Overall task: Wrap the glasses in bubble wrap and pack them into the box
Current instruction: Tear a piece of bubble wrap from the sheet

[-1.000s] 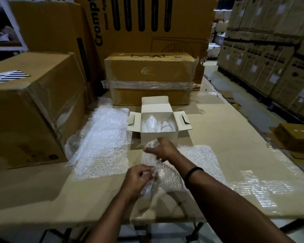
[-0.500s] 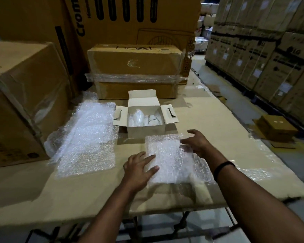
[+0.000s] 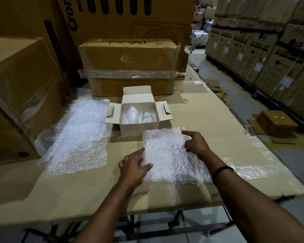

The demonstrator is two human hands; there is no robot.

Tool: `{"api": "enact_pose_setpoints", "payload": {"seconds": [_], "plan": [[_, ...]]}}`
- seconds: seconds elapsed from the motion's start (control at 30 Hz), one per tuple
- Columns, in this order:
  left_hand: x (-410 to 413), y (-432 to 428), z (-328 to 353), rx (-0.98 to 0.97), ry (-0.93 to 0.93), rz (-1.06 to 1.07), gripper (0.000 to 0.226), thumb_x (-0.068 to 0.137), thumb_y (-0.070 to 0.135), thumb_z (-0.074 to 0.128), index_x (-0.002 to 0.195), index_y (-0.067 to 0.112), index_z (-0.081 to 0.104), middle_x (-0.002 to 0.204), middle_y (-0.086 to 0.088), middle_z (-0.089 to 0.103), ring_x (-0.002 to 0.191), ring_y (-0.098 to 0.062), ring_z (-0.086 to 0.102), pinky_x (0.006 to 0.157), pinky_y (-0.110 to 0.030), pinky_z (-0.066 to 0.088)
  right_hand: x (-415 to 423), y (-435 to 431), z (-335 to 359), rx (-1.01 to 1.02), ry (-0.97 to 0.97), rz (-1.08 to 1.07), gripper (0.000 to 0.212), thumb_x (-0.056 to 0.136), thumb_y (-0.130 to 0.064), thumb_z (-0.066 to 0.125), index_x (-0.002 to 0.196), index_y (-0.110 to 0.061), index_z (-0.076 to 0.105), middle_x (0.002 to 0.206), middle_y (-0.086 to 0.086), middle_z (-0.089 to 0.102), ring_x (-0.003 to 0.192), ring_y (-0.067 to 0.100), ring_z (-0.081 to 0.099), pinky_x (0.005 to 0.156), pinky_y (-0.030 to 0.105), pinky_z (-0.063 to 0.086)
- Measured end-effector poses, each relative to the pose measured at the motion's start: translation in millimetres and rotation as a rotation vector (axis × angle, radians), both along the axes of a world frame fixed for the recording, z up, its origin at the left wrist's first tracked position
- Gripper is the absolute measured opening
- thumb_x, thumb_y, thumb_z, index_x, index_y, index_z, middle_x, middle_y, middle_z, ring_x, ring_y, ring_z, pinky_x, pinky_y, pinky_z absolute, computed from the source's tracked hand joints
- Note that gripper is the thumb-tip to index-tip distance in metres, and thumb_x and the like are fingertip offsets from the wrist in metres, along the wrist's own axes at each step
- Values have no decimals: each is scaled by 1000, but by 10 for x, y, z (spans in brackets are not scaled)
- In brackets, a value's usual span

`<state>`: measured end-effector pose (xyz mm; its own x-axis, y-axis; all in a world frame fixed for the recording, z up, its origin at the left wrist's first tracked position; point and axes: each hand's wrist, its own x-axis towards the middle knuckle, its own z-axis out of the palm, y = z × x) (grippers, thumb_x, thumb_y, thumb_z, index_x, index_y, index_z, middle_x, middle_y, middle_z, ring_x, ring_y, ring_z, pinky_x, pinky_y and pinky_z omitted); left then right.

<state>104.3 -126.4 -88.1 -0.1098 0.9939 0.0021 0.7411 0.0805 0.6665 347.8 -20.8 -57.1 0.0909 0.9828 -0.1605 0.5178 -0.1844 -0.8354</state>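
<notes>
Stacked cartons (image 3: 263, 41) fill the right side of a dim warehouse, lined along a grey floor aisle, and a tall printed carton (image 3: 130, 16) stands at the far end of the work surface. That surface is a long sheet of cardboard (image 3: 209, 120) laid flat as a tabletop, with clear tape shining along its right edge. On its left side sits a big brown box (image 3: 21, 95) wrapped partly in plastic film. Straight ahead lies a long brown box (image 3: 130, 67) banded with clear film around its middle. On the floor to the right rests a small brown box (image 3: 277, 122) on a flattened piece of cardboard.

Nearer the camera, a loose pile of bubble wrap (image 3: 79, 135) spreads over the left part of the tabletop. A single sheet of bubble wrap (image 3: 168, 155) lies flat in front of the person, just near of a small white box (image 3: 139, 128). The white box stands open, its flaps folded outward, and glasses (image 3: 139, 114) are inside it; at least one looks wrapped in something cloudy and one shows a clear dark rim, though how many there are cannot be told.

The left hand (image 3: 134, 165) rests with fingers spread loosely open, thumb and fingertips pressing the left edge of the flat sheet. The right hand (image 3: 196, 143) lies on the sheet's right side, forefinger stretched toward the far corner and the other fingers curled lightly down onto the wrap, gripping nothing. A black band (image 3: 222, 171) circles the right wrist.
</notes>
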Motion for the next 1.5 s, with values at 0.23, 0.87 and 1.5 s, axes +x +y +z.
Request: {"api": "enact_pose_setpoints", "payload": {"seconds": [0.23,0.87,1.5], "plan": [[174,81,48,-90,239,12,55,90,65,46,139,39,48,153,4,36,138,-24,22,107,-41,15,249,39,-87,30,-552,117,60,82,-5,50,139,-24,50,136,7,58,121,28,56,97,35,48],[122,149,165,-64,96,125,6,79,24,63,77,25,57,81,6,66,93,-25,61,86,-36,39,-167,-187,-136,292,-873,454,35,87,-31,58,121,-26,64,131,3,56,114,28,51,94,37,41],[-604,35,-16,97,-367,199,38,71,7,81,97,29,65,98,-1,70,86,-22,66,72,-34,54,-879,-67,248,607,-790,578,21,78,-3,56,93,-17,61,89,8,69,81,34,62,69,36,44]]}}
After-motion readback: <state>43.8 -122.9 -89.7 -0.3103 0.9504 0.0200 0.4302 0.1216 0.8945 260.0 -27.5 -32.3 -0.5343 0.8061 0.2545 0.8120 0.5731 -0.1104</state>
